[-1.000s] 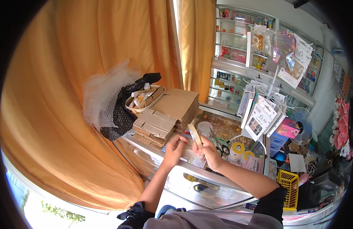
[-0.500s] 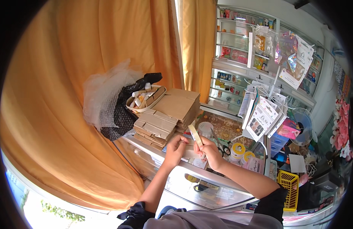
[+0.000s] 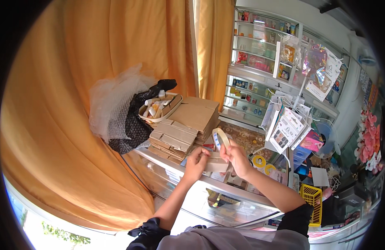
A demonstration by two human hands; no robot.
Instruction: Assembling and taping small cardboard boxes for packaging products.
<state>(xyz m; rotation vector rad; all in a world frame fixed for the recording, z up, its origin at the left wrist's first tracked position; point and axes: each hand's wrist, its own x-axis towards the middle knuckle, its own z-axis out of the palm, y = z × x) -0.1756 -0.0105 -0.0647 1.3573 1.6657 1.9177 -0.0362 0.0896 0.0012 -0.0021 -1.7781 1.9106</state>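
Observation:
Over the counter's front edge, my left hand (image 3: 195,163) is closed on the left end of a small brown cardboard box (image 3: 216,165). My right hand (image 3: 236,158) pinches a roll of tape (image 3: 221,135), held tilted up above the box. The roll's ring and part of its inner core show. Whether a strip of tape runs from the roll to the box is too small to tell. Right behind my left hand lies a stack of flattened cardboard boxes (image 3: 172,135).
A basket of small bottles (image 3: 161,118) sits beside black bubble wrap (image 3: 134,110) and clear bubble wrap (image 3: 111,106). To the right stand yellow-lidded tubs (image 3: 259,161), a rack of hanging packets (image 3: 286,129) and a yellow basket (image 3: 311,204). An orange curtain (image 3: 76,104) hangs at left.
The tape roll has turned from nearly edge-on to showing its open ring. The box between my hands is now more visible, and my right hand has shifted slightly right.

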